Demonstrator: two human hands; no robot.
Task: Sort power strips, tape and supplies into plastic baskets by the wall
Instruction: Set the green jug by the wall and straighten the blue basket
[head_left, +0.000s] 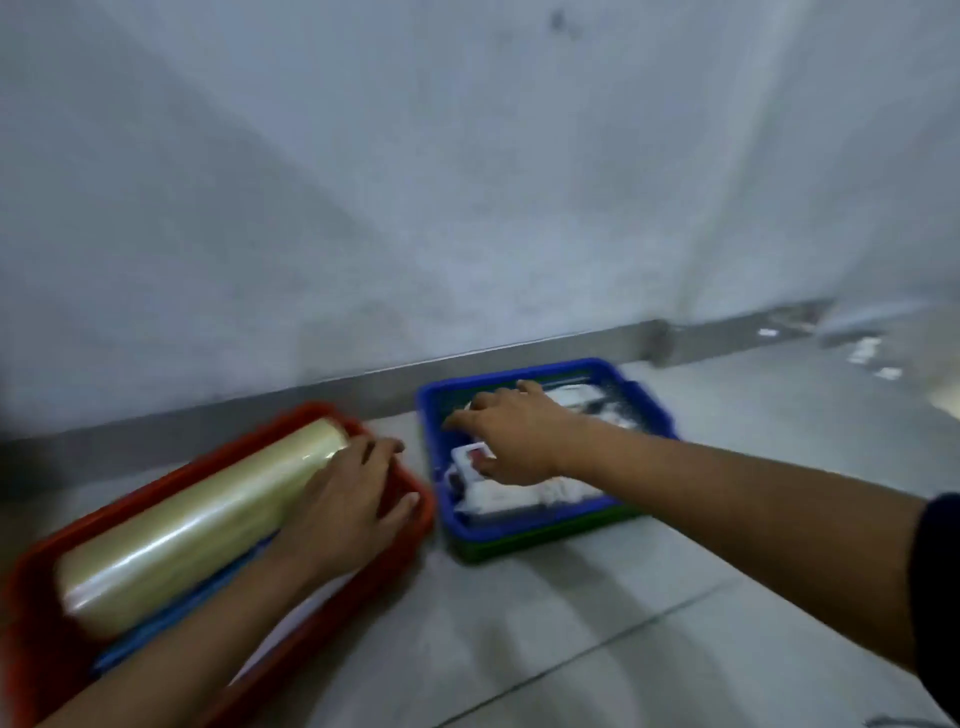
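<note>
Setting: a pale tiled floor (597, 613) meeting a grey-white wall (415, 182); a dull metal skirting strip (363, 387) runs along the foot of the wall; the picture is motion-blurred.
Red basket: a shallow red plastic basket (47, 649) lies on the floor at the left, near the wall; a flat blue sheet-like thing (171, 618) shows along its bottom, what it is I cannot tell.
Film roll: a large roll of clear yellowish plastic film (197, 519) lies on its side in the red basket, running from the near left corner toward the far right corner.
Left hand: the left hand (348, 499) lies palm-down over the roll's far end and the basket's right edge; fingers spread and loosely curved; resting on the roll, not closed around it.
Blue basket: a shallow blue plastic basket (524, 530) sits just right of the red one, close by the skirting, apart from it by a strip of floor; a green edge shows beneath its front.
Contents: white power strips and packets (498, 493), blurred, lie inside the blue basket.
Right hand: the right hand (514, 436) reaches into the blue basket, fingers bent down among the white items; whether it grips one I cannot tell; a dark sleeve (935, 597) shows at the right edge.
</note>
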